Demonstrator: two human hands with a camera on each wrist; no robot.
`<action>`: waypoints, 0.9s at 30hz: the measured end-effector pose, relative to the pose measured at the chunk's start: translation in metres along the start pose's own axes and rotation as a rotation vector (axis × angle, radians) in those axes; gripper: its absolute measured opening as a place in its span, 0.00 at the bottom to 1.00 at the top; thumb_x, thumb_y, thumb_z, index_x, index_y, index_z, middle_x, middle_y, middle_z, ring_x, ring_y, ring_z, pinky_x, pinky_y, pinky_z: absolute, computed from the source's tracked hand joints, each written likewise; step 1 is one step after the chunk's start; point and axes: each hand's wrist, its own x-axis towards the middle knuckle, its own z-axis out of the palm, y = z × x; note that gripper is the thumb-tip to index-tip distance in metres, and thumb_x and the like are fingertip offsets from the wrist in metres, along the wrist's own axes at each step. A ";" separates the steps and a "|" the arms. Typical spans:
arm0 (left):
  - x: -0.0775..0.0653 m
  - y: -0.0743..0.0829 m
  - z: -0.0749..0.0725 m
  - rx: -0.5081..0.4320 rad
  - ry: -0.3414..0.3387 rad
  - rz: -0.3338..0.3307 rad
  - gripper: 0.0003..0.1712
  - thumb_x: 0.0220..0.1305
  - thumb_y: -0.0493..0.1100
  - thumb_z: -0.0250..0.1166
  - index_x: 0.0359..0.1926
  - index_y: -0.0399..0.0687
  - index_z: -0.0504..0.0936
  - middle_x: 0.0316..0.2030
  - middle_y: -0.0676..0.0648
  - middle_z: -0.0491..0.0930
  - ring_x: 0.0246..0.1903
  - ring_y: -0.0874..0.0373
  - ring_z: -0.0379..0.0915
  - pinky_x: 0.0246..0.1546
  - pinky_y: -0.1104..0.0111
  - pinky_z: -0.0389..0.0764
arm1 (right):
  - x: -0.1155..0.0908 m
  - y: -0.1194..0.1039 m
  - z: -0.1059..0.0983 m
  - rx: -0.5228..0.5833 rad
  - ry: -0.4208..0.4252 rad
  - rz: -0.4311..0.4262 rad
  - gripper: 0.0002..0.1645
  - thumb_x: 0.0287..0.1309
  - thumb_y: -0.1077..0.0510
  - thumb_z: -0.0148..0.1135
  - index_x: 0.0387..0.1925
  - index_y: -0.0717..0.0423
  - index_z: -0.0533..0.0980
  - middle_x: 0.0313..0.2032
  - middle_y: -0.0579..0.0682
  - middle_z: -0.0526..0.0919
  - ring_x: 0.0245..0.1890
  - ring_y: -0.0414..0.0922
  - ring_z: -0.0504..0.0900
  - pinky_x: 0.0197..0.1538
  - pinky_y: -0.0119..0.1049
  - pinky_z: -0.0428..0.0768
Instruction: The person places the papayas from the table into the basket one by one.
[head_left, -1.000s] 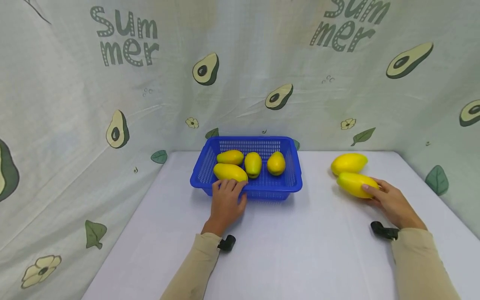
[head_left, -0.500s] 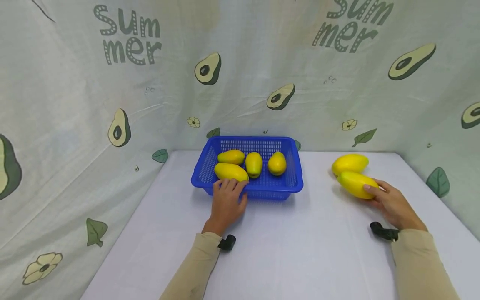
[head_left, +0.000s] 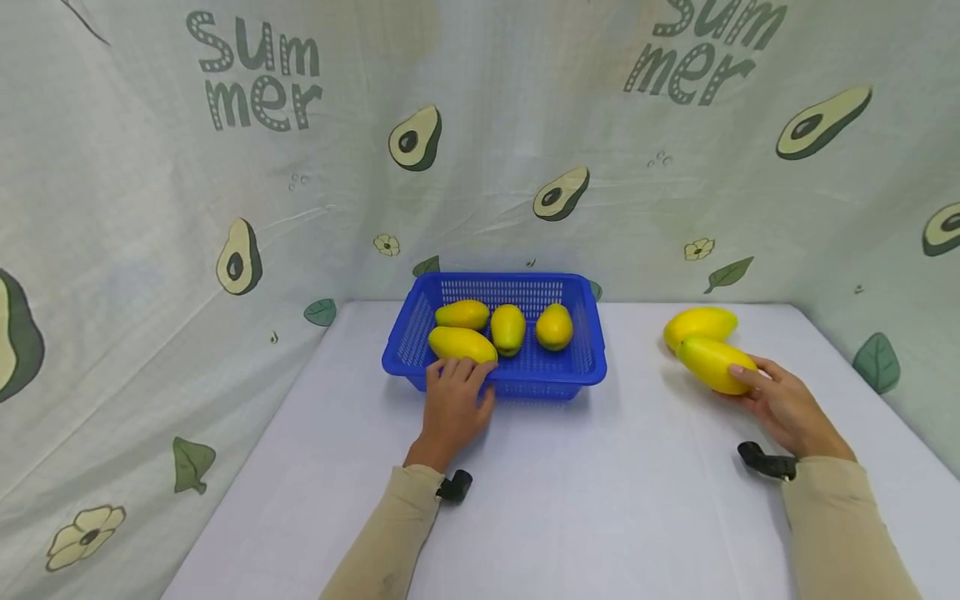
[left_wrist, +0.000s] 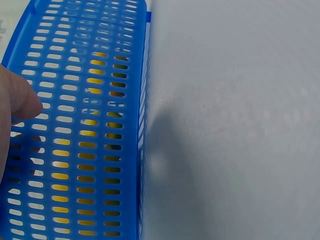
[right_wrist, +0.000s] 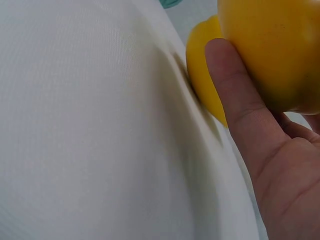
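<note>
My left hand (head_left: 453,404) grips the near rim of a blue plastic basket (head_left: 540,390), with its fingers hooked over the edge at the left of centre. In the left wrist view, the thumb lies against the slotted wall of the basket (left_wrist: 65,120). Several yellow mangoes lie inside, one mango (head_left: 461,343) just behind those fingers. Off to the right, my right hand (head_left: 787,408) holds a yellow mango (head_left: 712,362) by its near end, thumb on top. The mango tilts, its greenish far end overlapping another mango (head_left: 701,323) behind it. The right wrist view shows the held mango (right_wrist: 280,50) up close.
A white cloth covers the table (head_left: 600,500). Behind and beside it hangs a pale curtain (head_left: 480,225) printed with avocados, leaves and lettering. The second loose mango lies near the table's far right corner.
The mango in my right hand has tilted, its near end rising slightly. My left hand keeps its grip on the basket rim, and the basket stays in place.
</note>
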 end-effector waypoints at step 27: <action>0.001 0.002 0.001 0.009 -0.017 -0.024 0.17 0.64 0.47 0.65 0.54 0.55 0.83 0.39 0.51 0.77 0.43 0.52 0.69 0.57 0.52 0.62 | 0.003 -0.007 0.011 0.019 -0.039 -0.019 0.31 0.68 0.56 0.63 0.67 0.49 0.60 0.55 0.46 0.63 0.44 0.37 0.79 0.49 0.37 0.82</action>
